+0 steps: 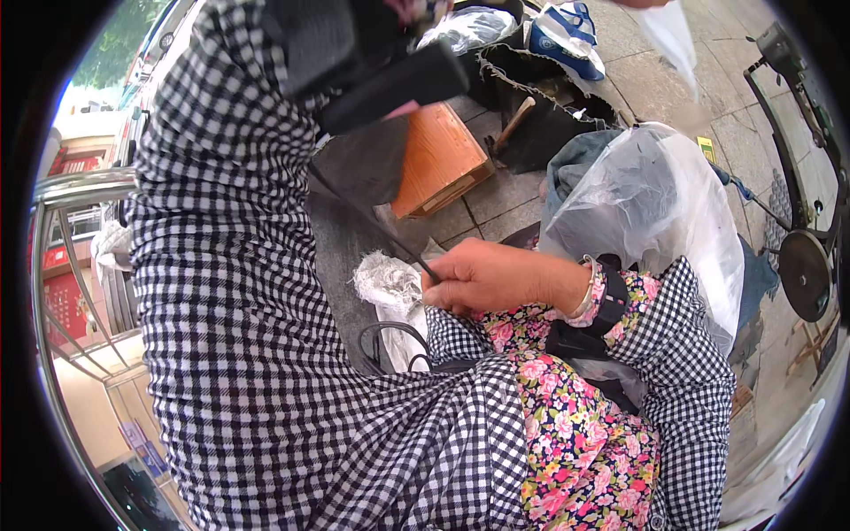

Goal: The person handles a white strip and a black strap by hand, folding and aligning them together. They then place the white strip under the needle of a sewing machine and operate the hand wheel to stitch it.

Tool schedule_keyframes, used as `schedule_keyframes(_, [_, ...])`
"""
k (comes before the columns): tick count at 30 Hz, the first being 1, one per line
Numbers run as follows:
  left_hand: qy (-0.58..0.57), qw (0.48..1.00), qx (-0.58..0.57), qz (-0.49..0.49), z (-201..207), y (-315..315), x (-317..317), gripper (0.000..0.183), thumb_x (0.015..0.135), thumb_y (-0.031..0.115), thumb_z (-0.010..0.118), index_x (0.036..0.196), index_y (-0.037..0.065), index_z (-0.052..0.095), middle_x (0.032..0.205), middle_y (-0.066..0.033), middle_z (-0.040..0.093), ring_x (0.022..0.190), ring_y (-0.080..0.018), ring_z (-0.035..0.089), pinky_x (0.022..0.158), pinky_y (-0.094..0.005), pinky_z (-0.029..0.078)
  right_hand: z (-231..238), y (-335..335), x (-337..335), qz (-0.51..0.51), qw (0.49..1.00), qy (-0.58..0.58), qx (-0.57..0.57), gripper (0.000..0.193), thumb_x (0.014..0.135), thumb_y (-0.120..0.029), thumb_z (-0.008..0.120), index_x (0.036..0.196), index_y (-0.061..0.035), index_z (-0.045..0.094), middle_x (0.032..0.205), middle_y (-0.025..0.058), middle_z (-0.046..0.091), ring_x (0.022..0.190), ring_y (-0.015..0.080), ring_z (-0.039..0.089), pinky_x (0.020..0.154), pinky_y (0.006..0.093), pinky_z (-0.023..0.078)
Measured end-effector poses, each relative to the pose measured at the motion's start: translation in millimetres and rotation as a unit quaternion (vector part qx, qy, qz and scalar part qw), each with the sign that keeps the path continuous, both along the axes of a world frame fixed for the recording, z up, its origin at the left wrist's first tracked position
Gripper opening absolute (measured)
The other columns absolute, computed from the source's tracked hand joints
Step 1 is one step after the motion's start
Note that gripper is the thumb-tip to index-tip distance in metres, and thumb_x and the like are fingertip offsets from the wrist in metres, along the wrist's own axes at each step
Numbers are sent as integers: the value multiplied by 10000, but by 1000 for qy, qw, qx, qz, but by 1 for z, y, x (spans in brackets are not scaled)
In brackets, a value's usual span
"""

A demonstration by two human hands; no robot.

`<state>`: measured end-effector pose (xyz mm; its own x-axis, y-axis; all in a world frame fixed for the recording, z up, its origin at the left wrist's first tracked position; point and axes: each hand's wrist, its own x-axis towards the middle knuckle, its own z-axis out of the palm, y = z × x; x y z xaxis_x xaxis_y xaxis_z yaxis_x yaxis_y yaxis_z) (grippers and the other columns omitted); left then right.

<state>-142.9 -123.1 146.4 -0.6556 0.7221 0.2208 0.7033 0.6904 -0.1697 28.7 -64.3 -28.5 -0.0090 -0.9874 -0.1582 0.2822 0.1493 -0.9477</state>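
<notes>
My right hand (491,276) reaches in from the right, over my lap, with its fingers closed on a thin dark cord (367,215). The cord runs up and left from the fingertips toward my left forearm. Just beside those fingers is a frayed white cloth bundle (390,283). My left arm, in a black-and-white checked sleeve (226,203), stretches to the top of the picture. A black device (372,80) is strapped at its wrist, and the left hand lies beyond the upper edge.
An orange-brown wooden box (445,159) stands on paving near a frayed black sack (540,133) with a wooden handle in it. Clear plastic sheeting (651,195) lies at right. Farther off are a blue-and-white bag (567,40), another hand (642,3) and a wheeled metal frame (806,274). A metal railing (84,188) borders the left.
</notes>
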Motion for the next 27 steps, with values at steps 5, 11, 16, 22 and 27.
schedule_keyframes(5, [-272,944,97,162,-117,-91,77,317,744,284,589,912,18,622,759,-207,615,701,-308,611,665,-358,483,14,1,23,37,948,216,-230,195,820,-163,532,812,32,528,687,189,544,664,334,544,607,378,423])
schedule_keyframes(11, [-507,658,294,472,-183,-176,160,378,816,372,571,998,40,582,739,-63,573,631,-148,550,579,-291,443,-8,18,-28,-87,977,189,-34,199,755,-190,566,807,1,587,691,177,577,635,316,572,590,363,436])
schedule_keyframes(16, [-704,334,434,453,-178,-186,261,541,760,350,648,1157,41,448,853,-25,493,754,-103,438,638,-254,369,-4,22,-14,-141,959,238,-64,179,737,-176,569,813,-18,605,722,178,589,675,336,577,616,387,445])
schedule_keyframes(22, [-731,495,127,451,-213,-173,302,450,689,112,674,1090,21,491,946,-25,545,856,-110,502,760,-284,416,-14,14,-9,-118,947,263,-140,148,748,-166,561,791,-26,588,695,151,589,663,334,575,594,395,439])
schedule_keyframes(27, [-731,477,168,458,-199,-164,289,443,691,112,672,1086,21,493,944,-24,546,851,-109,503,755,-281,417,-9,18,-14,-79,953,257,-140,149,711,-165,561,770,-40,615,699,158,595,680,344,577,608,411,441])
